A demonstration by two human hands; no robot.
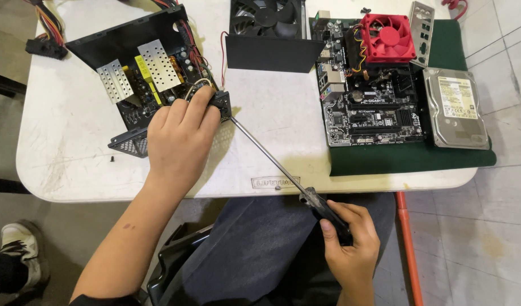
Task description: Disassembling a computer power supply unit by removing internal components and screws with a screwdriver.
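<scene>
While gripped from above by the left hand [178, 139], opened power supply unit [153, 76] sits on white tabletop [62, 130], lid off, perforated silver heat sinks and yellow parts exposed. Left fingers [201, 105] curled narrow over the unit's near corner, pressing on a small black fitting with wires just beyond the fingertips. Long screwdriver [272, 167] running diagonally from that corner, tip touching the fitting right beside the left fingers, shaft crossing the tabletop edge down to the right hand [351, 246]. Right fingers [359, 212] wrapped closed around the black handle, held below the tabletop edge above a lap in dark trousers.

Risk, as a judgement: tip set at a slant and very near the left fingertips, so a slip off the screw head could jab those fingers or skid into the exposed circuit parts; long shaft and low handle make the angle hard to keep steady.

Loose small black screw [112, 160] lying left of the left wrist, easy to knock off. Farther right of the fingers, black fan [266, 17] behind a dark panel, then motherboard [368, 102] with red cooler fan [388, 37] on green mat [408, 158], and silver hard drive [456, 107] at the far right. Bundled cables hanging off the far left corner.
</scene>
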